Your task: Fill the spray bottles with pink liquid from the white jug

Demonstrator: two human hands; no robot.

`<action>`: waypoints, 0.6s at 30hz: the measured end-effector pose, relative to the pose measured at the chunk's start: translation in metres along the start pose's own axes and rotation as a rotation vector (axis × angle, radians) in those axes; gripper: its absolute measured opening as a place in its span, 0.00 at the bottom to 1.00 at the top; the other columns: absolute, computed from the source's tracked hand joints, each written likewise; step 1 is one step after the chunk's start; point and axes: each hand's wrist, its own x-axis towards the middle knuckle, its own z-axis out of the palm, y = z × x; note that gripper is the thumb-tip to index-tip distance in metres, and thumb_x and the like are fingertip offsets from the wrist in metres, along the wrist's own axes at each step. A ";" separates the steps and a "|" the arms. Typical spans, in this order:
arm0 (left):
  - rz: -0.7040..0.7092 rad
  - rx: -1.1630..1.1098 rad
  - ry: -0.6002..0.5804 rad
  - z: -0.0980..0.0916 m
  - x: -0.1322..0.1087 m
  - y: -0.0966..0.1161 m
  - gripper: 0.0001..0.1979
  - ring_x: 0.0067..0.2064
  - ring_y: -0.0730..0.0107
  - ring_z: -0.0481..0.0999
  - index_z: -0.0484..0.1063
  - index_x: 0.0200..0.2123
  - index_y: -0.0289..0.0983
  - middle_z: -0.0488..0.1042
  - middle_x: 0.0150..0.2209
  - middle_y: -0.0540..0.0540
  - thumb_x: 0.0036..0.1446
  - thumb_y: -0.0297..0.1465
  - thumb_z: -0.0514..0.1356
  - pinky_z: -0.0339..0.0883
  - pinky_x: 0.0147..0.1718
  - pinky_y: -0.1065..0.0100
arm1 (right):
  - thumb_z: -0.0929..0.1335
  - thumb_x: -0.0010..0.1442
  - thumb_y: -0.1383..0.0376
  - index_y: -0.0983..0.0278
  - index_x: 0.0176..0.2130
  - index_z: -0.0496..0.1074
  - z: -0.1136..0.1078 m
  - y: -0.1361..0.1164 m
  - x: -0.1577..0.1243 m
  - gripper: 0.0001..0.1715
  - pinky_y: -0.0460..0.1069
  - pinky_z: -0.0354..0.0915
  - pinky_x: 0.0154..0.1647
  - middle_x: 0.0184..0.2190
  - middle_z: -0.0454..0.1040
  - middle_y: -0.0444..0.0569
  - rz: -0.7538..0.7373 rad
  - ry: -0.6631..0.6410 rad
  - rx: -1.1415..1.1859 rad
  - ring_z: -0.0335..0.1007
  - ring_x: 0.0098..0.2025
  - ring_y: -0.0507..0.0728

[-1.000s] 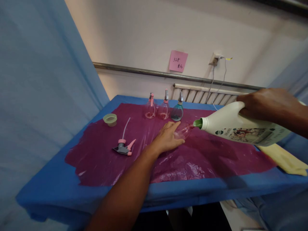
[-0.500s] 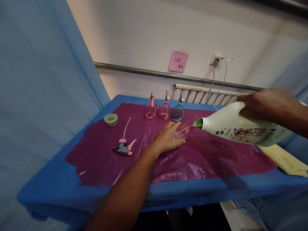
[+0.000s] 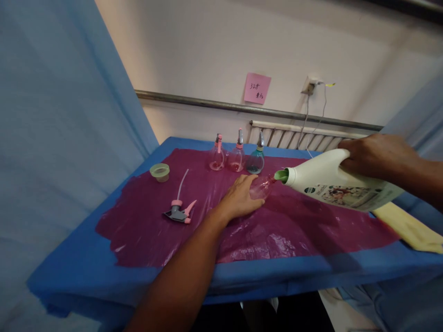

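My left hand (image 3: 239,198) rests on the magenta sheet (image 3: 155,230) and grips a small clear bottle (image 3: 261,187) tilted toward the right. Its fingers curl round the bottle's lower side. My right hand (image 3: 375,157) holds a large white jug (image 3: 332,182) by its handle, tipped almost flat. The jug's green spout (image 3: 282,175) meets the clear bottle's mouth. A detached pink and grey spray head (image 3: 179,213) with its dip tube lies to the left of my left hand.
Three small spray bottles (image 3: 236,157) stand in a row at the back of the blue table (image 3: 79,272). A green cap (image 3: 159,172) sits at the back left. A yellow cloth (image 3: 408,226) lies at the right edge. Blue curtains hang on both sides.
The jug and my right hand have shifted slightly left and lower, bringing the spout closer against the clear bottle. My left hand has stayed in place.
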 end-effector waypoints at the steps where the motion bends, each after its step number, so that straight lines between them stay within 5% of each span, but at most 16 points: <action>1: -0.015 0.001 0.001 -0.001 0.000 0.001 0.43 0.76 0.38 0.73 0.66 0.76 0.43 0.72 0.73 0.35 0.62 0.41 0.73 0.68 0.76 0.40 | 0.67 0.66 0.54 0.54 0.46 0.82 0.006 -0.002 0.000 0.16 0.55 0.57 0.34 0.39 0.85 0.56 0.010 0.014 0.012 0.78 0.37 0.67; 8: -0.146 -0.039 0.028 -0.004 -0.001 0.009 0.40 0.73 0.37 0.76 0.66 0.71 0.41 0.74 0.72 0.32 0.58 0.39 0.74 0.71 0.73 0.42 | 0.68 0.66 0.60 0.59 0.44 0.83 0.047 -0.009 0.005 0.13 0.53 0.59 0.36 0.39 0.86 0.54 0.053 0.116 0.375 0.77 0.37 0.62; 13: -0.219 -0.045 0.023 -0.004 0.000 0.012 0.39 0.70 0.39 0.79 0.66 0.69 0.43 0.75 0.71 0.34 0.57 0.41 0.74 0.73 0.70 0.44 | 0.71 0.57 0.68 0.63 0.37 0.82 0.067 -0.008 0.001 0.08 0.51 0.64 0.36 0.30 0.81 0.49 0.257 0.142 1.012 0.75 0.35 0.58; 18: -0.256 -0.064 0.031 -0.002 0.002 0.011 0.40 0.70 0.39 0.79 0.65 0.70 0.44 0.76 0.71 0.34 0.57 0.41 0.75 0.73 0.71 0.43 | 0.79 0.54 0.65 0.63 0.35 0.80 0.097 -0.017 -0.005 0.08 0.51 0.72 0.39 0.33 0.83 0.50 0.485 0.236 1.576 0.75 0.35 0.55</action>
